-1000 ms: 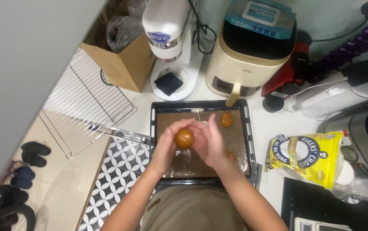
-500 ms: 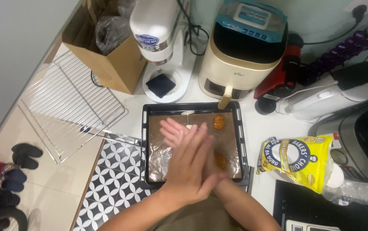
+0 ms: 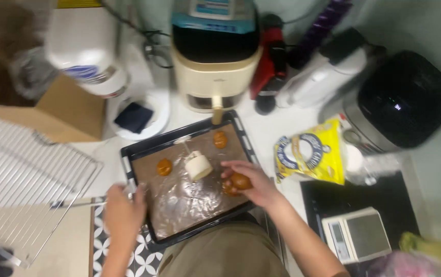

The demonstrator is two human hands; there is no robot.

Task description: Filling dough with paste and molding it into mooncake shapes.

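Baking tray [image 3: 136,151] before the air fryer [image 3: 215,66], wire rack [image 3: 25,174] left, flour bag [image 3: 312,154] right.

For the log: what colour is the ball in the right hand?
Golden brown ball, held in the right hand; head view.

Motion blur smears the white mixer [image 3: 84,48]; the wire rack [image 3: 20,179] runs off-frame left.

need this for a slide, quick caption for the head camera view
Right hand holds a brown dough ball over a lined baking tray; left hand rests at the tray's edge.
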